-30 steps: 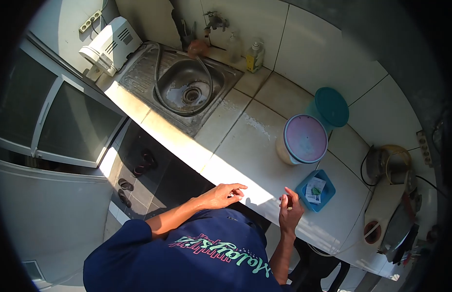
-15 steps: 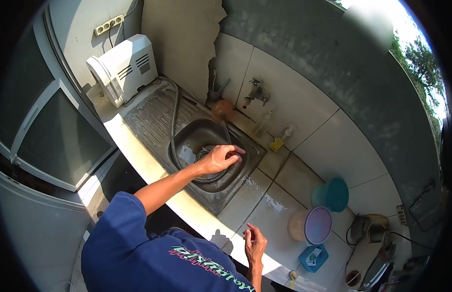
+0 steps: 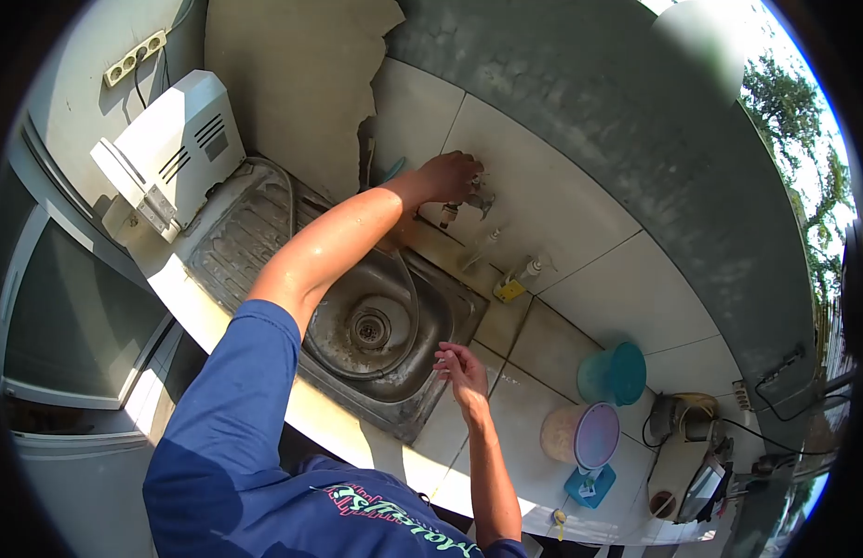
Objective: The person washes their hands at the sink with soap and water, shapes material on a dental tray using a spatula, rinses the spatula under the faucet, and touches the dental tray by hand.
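Observation:
My left hand [image 3: 450, 178] reaches across the sink to the wall tap [image 3: 476, 198]. Its fingers are closed around the upper part of the tap, partly hiding it. Below lies the steel sink [image 3: 431, 358], with a round drain [image 3: 369, 327] at its bottom and a grey hose [image 3: 415, 321] curving through the basin. Near the basin's right edge hovers my right hand [image 3: 463, 374], holding nothing, its fingers loosely bent and apart. A pump bottle [image 3: 483, 249] stands against the wall beside the tap, and a second bottle with a yellow label [image 3: 515, 282] is farther right.
A white appliance [image 3: 185, 153] stands left of the ribbed drainboard [image 3: 241, 237]. On the tiled counter at right are a teal container [image 3: 613, 374], a tub with a purple lid [image 3: 599, 435], a blue tray [image 3: 590, 486] and a beige corded appliance [image 3: 678, 470].
My left hand has moved from over the basin up to the tap. My right hand has come forward from the counter's front edge to the sink's right side. The view has shifted.

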`<action>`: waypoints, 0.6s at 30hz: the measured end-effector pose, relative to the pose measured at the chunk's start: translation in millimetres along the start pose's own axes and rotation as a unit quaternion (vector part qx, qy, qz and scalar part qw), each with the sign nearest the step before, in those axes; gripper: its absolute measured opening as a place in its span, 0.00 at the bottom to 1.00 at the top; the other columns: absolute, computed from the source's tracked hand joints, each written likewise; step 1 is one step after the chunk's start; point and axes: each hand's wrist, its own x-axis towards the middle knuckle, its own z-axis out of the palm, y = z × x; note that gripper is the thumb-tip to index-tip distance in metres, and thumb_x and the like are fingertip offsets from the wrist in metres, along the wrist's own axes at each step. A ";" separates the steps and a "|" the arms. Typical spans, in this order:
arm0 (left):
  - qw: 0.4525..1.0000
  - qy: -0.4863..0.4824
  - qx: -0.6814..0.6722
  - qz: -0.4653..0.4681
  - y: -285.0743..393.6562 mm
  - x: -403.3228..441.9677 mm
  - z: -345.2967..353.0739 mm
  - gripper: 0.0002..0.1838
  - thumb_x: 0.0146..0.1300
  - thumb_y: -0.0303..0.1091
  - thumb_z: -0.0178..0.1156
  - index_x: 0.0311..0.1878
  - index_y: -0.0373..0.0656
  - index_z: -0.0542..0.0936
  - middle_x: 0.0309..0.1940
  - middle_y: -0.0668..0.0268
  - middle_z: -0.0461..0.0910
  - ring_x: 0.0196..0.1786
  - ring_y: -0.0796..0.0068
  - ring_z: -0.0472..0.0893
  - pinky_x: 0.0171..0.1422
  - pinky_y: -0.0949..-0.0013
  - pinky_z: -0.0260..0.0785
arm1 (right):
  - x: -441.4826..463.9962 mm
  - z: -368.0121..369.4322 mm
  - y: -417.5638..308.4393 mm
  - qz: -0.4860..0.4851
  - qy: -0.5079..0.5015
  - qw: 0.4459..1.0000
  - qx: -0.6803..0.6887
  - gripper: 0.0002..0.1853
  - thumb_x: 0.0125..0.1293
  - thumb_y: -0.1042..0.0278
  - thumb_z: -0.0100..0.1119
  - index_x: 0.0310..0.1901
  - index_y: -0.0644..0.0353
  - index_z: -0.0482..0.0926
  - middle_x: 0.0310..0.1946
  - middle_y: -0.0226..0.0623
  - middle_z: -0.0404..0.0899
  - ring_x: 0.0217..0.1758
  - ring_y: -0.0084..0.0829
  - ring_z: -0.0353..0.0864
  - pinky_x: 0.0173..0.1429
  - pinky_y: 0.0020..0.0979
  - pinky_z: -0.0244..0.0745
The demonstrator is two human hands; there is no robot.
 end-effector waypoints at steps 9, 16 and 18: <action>0.977 -0.114 0.170 0.068 -8.0 15.2 -8.4 0.08 0.59 0.37 0.62 0.39 0.46 0.83 0.34 0.64 0.83 0.43 0.63 0.82 0.48 0.62 0.74 | 161.8 18.0 -24.0 0.015 0.013 0.960 0.280 0.12 0.73 0.66 0.51 0.50 0.64 0.77 0.39 0.34 0.80 0.41 0.26 0.81 0.47 0.26 0.79; 0.976 -0.099 0.187 -0.043 11.3 15.0 -3.9 0.07 0.59 0.38 0.62 0.36 0.47 0.83 0.32 0.64 0.84 0.37 0.62 0.84 0.41 0.61 0.75 | 250.5 43.0 -1.9 0.069 0.013 0.885 0.461 0.09 0.70 0.72 0.53 0.48 0.67 0.77 0.42 0.38 0.81 0.45 0.29 0.82 0.53 0.29 0.80; 0.971 -0.105 0.210 -0.053 13.4 14.4 0.5 0.07 0.58 0.37 0.62 0.35 0.47 0.83 0.32 0.63 0.84 0.36 0.62 0.84 0.40 0.61 0.76 | 258.7 47.4 0.2 0.035 0.006 0.896 0.443 0.08 0.68 0.76 0.53 0.46 0.66 0.77 0.42 0.38 0.81 0.45 0.30 0.82 0.53 0.29 0.81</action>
